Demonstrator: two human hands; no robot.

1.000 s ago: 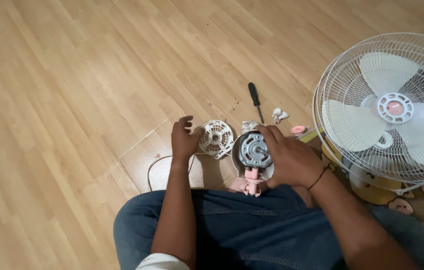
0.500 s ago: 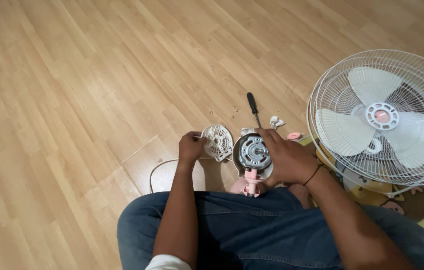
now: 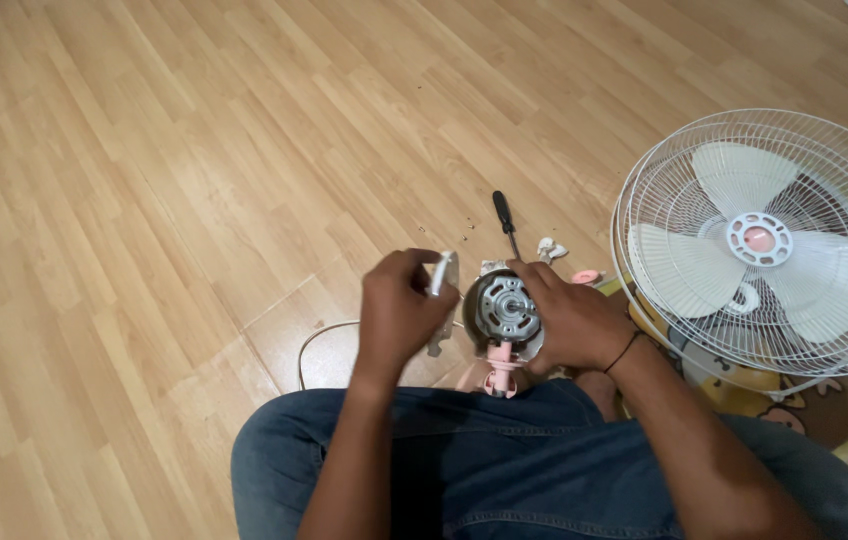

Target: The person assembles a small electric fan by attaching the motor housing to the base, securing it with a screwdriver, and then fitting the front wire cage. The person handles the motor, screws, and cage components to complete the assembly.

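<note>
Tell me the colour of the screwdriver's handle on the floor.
Black, on the screwdriver lying on the wooden floor; head view.

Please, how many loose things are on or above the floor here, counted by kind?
Screwdriver: 1
Fan grille with blades: 1
Motor, in the right hand: 1
White cover, in the left hand: 1
Pink cap: 1
White crumpled scrap: 1
Total: 6

The floor point(image 3: 144, 150) was light wood-look laminate, its planks running diagonally under warm, even light. At the right, a white fan cage with blades point(image 3: 759, 240) lay on a patterned play mat point(image 3: 824, 405) with cartoon figures along its edge.
</note>
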